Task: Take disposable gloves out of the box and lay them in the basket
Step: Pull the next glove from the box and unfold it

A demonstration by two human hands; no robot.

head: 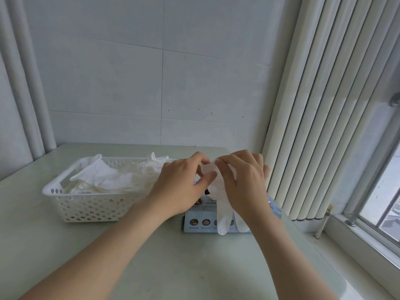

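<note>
Fingers of left hand [181, 182] and right hand [244, 180] pinch white glove [223, 213] over box [199, 221]; its tips hang down box front. More gloves [106, 176] lie in adjacent basket [86, 207].

You have a pale green, glossy surface [151, 256] in front of you, its far edge butted against the wall [108, 83] and its right edge running along the window side. Two things stand directly on it, both in the far half. A white perforated plastic basket [86, 208] sits toward the far left corner, its long side roughly parallel to the far edge. A light blue cardboard box [199, 224] with round printed icons on its front stands right of the basket, close to the right edge. You cannot tell whether the two touch, as that spot is covered.
</note>
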